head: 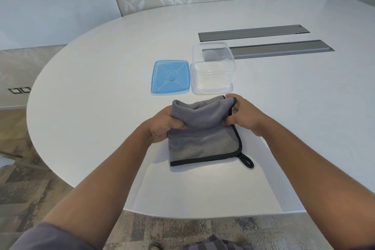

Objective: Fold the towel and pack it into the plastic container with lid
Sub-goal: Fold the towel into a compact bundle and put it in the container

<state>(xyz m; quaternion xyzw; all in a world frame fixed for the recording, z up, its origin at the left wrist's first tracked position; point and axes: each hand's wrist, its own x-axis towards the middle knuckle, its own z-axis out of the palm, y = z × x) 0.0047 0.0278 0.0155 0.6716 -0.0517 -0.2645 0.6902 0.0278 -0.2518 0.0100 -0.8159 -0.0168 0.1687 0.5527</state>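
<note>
A grey towel (205, 138) with black edging and a black hanging loop lies partly folded on the white table (101, 87). Its far part is lifted and curled over toward me. My left hand (164, 126) grips the towel's left side, and my right hand (241, 113) pinches its far right corner. Just beyond the towel stands the clear plastic container (213, 69), open and with nothing in it. Its blue lid (170, 77) lies flat on the table to the container's left.
Two long grey recessed slots (284, 48) run across the table behind the container. The table's rounded edge curves at the left and near me, with patterned carpet below. A patterned wall panel stands at the back.
</note>
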